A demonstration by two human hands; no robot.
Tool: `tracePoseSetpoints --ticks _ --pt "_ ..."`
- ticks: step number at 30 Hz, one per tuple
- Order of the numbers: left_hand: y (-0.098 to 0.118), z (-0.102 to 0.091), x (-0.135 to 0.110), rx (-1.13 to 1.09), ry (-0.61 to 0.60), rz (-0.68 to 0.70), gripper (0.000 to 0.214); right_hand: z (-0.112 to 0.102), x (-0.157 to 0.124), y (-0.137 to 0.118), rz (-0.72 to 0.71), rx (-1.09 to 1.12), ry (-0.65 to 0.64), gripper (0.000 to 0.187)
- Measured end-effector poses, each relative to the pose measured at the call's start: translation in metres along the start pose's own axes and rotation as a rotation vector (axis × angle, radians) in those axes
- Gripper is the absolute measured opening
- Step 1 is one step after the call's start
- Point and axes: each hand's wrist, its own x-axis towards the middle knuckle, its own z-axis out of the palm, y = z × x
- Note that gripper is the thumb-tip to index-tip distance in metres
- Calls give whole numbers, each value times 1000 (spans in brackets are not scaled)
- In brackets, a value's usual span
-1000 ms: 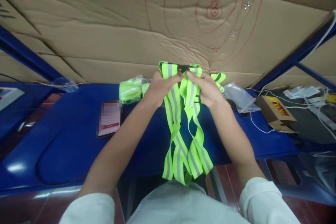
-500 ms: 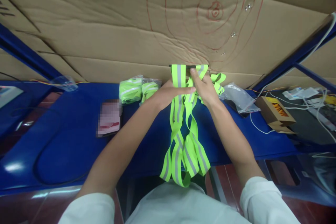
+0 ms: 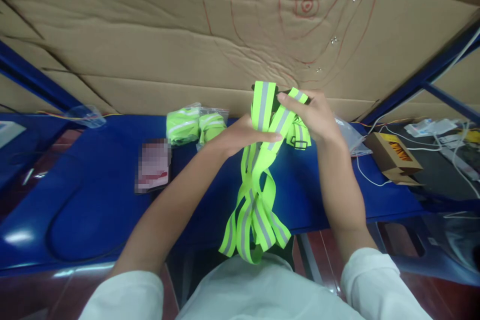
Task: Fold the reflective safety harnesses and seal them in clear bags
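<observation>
Bright yellow-green reflective straps [image 3: 245, 225] with grey stripes hang in loops from my hands, down past the table's front edge. My left hand [image 3: 243, 135] is closed around them, its thumb lying across the front of the straps. On the right, my right hand [image 3: 313, 112] pinches the upper strap end between thumb and fingers, by a dark strip partly hidden behind the straps. A black buckle [image 3: 299, 144] shows on a strap section below my right hand.
Bagged yellow-green bundles [image 3: 183, 125] lie on the blue table [image 3: 93, 180], left of my hands. Nearer stands a blurred pinkish item [image 3: 153, 165]. Clear plastic bags [image 3: 354, 137], an open cardboard box [image 3: 395, 155] and white cables lie right. A cardboard wall [image 3: 150, 50] rises behind.
My right hand has moved right and slightly up, drawing its strap end outward. The left hand has shifted slightly right. The buckle now shows, and the hanging loops have swung left.
</observation>
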Motion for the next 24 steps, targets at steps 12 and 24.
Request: tracePoseSetpoints --ticks 12,24 --pt "4 -4 -3 275 -40 122 45 4 16 21 -79 -46 77 38" --pt "28 -4 -14 237 -30 40 27 24 -19 -19 -401 -511 -262 52"
